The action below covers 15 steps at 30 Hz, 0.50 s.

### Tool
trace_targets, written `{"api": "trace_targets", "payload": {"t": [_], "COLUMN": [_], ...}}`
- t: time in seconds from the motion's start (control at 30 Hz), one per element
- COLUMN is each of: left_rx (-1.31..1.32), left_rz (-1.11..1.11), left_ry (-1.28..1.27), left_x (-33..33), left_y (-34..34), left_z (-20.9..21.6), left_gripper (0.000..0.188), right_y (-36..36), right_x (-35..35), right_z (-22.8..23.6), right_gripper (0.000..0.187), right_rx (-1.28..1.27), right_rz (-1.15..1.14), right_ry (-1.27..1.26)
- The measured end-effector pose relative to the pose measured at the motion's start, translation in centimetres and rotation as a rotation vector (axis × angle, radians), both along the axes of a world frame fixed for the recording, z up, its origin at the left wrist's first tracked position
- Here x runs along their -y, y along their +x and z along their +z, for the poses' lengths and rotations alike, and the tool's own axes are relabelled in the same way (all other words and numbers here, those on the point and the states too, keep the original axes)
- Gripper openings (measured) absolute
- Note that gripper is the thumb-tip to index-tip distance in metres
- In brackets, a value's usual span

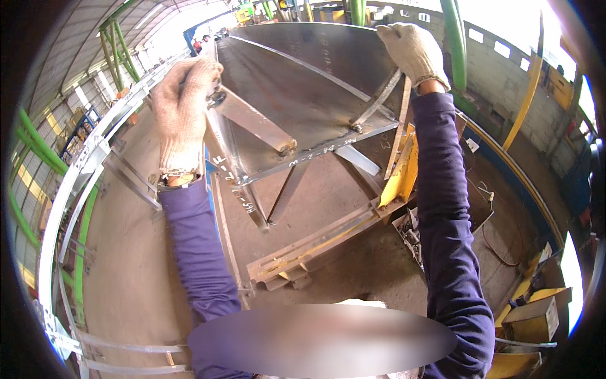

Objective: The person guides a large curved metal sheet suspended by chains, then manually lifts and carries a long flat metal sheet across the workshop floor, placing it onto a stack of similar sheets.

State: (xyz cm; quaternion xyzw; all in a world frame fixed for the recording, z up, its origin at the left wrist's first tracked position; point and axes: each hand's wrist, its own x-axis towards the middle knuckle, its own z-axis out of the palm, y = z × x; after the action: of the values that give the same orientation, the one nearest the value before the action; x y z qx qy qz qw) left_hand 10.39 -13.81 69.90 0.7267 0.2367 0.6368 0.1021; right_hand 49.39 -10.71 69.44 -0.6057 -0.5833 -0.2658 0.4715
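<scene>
Purple sleeves [451, 208] are nearest, stretched toward a big dark steel plate assembly [278, 95] directly ahead. Its left edge appears gripped by the gloved left hand [183, 104], fingers closed beside a flat bar's [255, 120] upper end; palm side hidden. Its upper right corner is held by the gloved right hand [413, 52], fingers curled over the edge, no visible gap. Step judged as steadying or positioning; both grips would need to be kept even. Way ahead is partly obstructed by a rusty floor beam [262, 270], then a yellow bracket [401, 174], with scrap pieces [410, 240] alongside.
</scene>
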Motion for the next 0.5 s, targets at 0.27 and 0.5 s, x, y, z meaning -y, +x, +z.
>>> {"api": "trace_targets", "payload": {"t": [0.27,0.5], "left_rx": [-0.017,-0.190], "left_rz": [-0.040,0.130], "left_ry": [0.086,0.122], "left_x": [0.1,1.0], "left_y": [1.3,0.6], "left_z": [-0.4,-0.4], "left_gripper": [0.026,0.023], "right_y": [0.4,0.5], "right_x": [1.3,1.3], "right_z": [0.6,0.7], "right_gripper": [0.046,0.045], "right_rx": [-0.022,-0.042], "right_rz": [0.010,-0.020], "right_ry": [-0.086,-0.131]}}
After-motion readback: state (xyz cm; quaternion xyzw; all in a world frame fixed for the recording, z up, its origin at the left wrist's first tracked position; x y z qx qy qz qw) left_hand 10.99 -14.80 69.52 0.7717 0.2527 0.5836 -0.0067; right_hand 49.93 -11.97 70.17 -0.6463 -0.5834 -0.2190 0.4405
